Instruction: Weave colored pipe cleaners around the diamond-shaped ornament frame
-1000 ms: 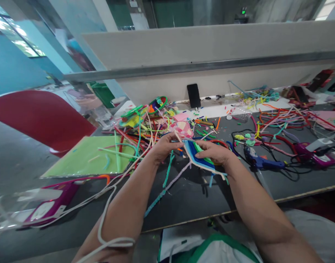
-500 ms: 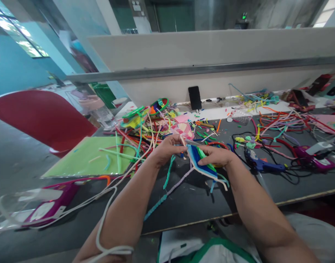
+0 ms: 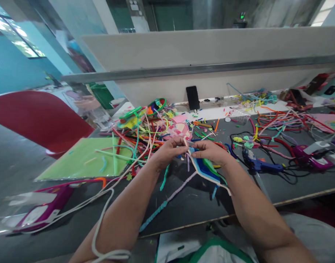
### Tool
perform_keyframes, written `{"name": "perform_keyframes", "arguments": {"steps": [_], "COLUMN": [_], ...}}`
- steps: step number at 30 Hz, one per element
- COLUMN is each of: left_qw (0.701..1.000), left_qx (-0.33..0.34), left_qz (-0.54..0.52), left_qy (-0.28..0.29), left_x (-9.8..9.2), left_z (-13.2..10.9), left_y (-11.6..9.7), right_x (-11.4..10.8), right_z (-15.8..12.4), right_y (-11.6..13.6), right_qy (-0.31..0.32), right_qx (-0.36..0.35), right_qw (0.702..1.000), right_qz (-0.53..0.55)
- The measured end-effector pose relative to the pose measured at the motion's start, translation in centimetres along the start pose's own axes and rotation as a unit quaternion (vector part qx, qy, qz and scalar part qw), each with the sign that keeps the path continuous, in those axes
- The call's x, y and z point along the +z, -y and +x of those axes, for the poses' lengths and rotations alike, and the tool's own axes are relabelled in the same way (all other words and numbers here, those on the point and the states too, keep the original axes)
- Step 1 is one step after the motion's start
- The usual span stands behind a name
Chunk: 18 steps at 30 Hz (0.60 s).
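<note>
A craft piece of chenille stems (image 3: pixel 204 171), banded in cream, light blue, dark blue and green, hangs slanted above the table between my hands. My left hand (image 3: pixel 171 150) pinches the cream stem at its upper left end. Closed on the upper edge close beside it is my right hand (image 3: pixel 208 150), with its thumb on the light blue band. Something thin and greyish shows between the fingertips, too small to make out. Lilac and light blue twisted stems (image 3: pixel 167 202) trail from the piece toward the table's front edge. A teal stem (image 3: pixel 164 178) lies below my left hand.
Tangled colourful stems (image 3: pixel 141 126) heap at the back left beside a green sheet (image 3: pixel 82 157). A blue glue gun (image 3: pixel 262 164) with black cables lies right. Purple power strips (image 3: pixel 44 208) sit at both sides. A phone (image 3: pixel 193 98) leans against the partition. White cable crosses my left arm.
My right hand has shifted from the middle of the piece up to its upper end, near my left fingers. More of the blue bands now shows, and the lower end hangs slightly lower.
</note>
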<state>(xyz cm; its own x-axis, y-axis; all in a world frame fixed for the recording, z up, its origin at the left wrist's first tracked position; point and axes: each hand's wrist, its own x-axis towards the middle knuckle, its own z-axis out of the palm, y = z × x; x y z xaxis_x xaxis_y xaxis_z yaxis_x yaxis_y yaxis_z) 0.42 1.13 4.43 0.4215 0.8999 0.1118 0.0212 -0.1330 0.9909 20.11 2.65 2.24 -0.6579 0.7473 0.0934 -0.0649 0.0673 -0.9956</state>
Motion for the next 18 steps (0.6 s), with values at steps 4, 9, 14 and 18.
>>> {"name": "perform_keyframes", "arguments": {"steps": [4,9,14,18], "left_qw": [1.0,1.0,0.999,0.999], "left_qx": [0.011,0.024,0.022,0.013], "left_qz": [-0.011,0.016,0.031,0.029], "left_qy": [-0.013,-0.011,-0.019,-0.016], "left_x": [-0.2,-0.34,-0.25,-0.03], "left_z": [0.2,0.29,0.38,0.44], "left_y": [0.42,0.53,0.55,0.83], "right_x": [0.07,0.17,0.37,0.54], "right_z": [-0.08,-0.05,0.08,0.23], "right_y": [0.02,-0.09,-0.01,0.0], "right_qy": [0.008,-0.007,-0.025,-0.044], "right_qx": [-0.003,-0.001,0.009,-0.009], "right_qw": [1.0,1.0,1.0,0.998], "right_qz": [0.023,0.005,-0.011,-0.046]}}
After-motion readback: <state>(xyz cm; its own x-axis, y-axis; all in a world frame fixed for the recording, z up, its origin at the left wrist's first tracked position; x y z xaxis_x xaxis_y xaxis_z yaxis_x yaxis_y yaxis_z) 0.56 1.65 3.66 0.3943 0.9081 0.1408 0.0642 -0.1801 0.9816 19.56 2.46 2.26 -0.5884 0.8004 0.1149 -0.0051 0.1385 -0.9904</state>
